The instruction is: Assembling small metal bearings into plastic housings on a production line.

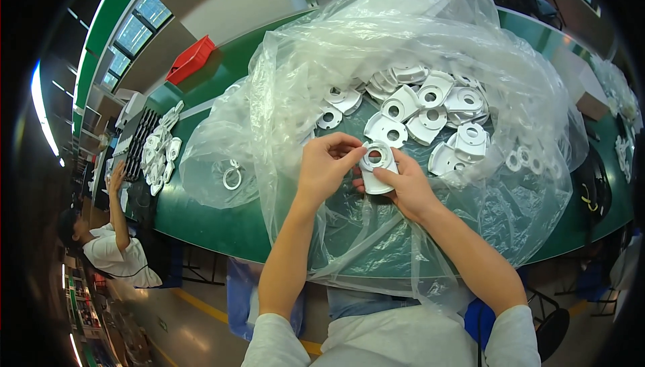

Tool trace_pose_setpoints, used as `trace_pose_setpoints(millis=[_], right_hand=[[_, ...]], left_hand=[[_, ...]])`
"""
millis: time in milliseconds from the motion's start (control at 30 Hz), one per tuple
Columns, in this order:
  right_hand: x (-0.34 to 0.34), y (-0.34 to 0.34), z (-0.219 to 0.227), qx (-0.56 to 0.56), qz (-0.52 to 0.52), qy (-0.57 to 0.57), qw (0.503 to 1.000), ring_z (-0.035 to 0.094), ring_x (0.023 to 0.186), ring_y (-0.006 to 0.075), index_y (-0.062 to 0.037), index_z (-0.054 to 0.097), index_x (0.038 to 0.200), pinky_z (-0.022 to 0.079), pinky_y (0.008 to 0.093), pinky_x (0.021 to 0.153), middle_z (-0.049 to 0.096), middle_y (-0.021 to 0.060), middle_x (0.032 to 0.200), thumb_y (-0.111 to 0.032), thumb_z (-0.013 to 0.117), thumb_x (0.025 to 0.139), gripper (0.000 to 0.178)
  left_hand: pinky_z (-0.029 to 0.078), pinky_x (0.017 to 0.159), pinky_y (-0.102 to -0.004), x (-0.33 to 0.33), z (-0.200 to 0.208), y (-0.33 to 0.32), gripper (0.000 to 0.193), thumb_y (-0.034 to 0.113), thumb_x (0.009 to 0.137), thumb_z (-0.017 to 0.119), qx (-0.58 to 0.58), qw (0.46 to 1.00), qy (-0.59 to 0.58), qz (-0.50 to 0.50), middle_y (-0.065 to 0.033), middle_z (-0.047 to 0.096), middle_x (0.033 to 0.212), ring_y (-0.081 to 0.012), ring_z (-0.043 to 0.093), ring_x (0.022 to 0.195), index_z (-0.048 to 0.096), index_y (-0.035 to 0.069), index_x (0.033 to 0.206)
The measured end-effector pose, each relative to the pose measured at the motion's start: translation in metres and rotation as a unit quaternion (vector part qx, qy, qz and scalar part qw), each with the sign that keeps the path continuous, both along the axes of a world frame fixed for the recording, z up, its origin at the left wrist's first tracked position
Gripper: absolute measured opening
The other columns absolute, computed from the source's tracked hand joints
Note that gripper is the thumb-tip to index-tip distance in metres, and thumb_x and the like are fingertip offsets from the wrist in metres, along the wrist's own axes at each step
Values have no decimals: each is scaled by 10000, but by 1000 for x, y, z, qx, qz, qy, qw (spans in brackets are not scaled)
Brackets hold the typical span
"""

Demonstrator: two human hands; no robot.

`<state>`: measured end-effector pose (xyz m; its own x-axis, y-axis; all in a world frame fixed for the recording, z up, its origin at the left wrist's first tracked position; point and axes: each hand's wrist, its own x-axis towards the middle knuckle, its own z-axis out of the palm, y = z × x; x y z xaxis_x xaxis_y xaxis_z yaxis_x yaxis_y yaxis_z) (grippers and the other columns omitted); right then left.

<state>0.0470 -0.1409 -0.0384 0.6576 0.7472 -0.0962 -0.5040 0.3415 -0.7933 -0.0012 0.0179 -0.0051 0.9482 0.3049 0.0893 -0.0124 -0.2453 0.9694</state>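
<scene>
My right hand (411, 186) grips a white plastic part (378, 184) with a round ring-shaped end and a flared lower end, its thumb lying across the front. On the part's left, my left hand (326, 169) has thumb and forefinger pinched together at the rim of the round end. A round hole shows through that end. Beyond my hands, a pile of similar white parts (430, 97) lies inside a large clear plastic bag (289, 58), spread over the green table (208, 222). Several white rings (524, 160) show through the bag on the right.
At the far left stands a red bin (191, 59). More white parts (161, 145) lie along the left, where a co-worker (121, 249) reaches over the table. A cardboard box (583, 85) and dark cables (591, 189) are at the right. Below the front edge is a blue bin (242, 296).
</scene>
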Motion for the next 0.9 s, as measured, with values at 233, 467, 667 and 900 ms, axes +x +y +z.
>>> trace_pose_setpoints(millis=[233,467,667,900], right_hand=[[1,-1,0,17,14,6,1000,660,866,261,36,425,1203,548,364,794,620,180,1035,42,455,870,334],[1,-1,-1,17,24,-9,1000,658,887,271,38,421,1215,544,370,811,616,182,1050,53,451,865,352],[1,-1,-3,25,21,-12,999,656,897,274,30,420,1225,541,373,825,607,179,1072,55,445,868,359],[2,-1,-6,31,13,-9,999,652,915,272,27,417,1231,539,371,835,602,174,1086,53,446,870,363]], left_hand=[[439,601,-212,0,0,4,126,94,817,649,89,995,-40,34,-26,640,737,-70,568,662,662,-23,864],[438,620,-202,0,0,6,124,88,841,628,83,996,-28,23,-12,635,761,-62,563,695,661,-21,888],[468,596,-229,0,0,4,119,71,803,652,47,998,-49,-3,-45,646,794,-93,594,680,673,-16,881],[488,591,-224,1,4,-1,151,34,761,682,94,993,-71,-26,-46,626,796,-99,600,686,676,-2,908]])
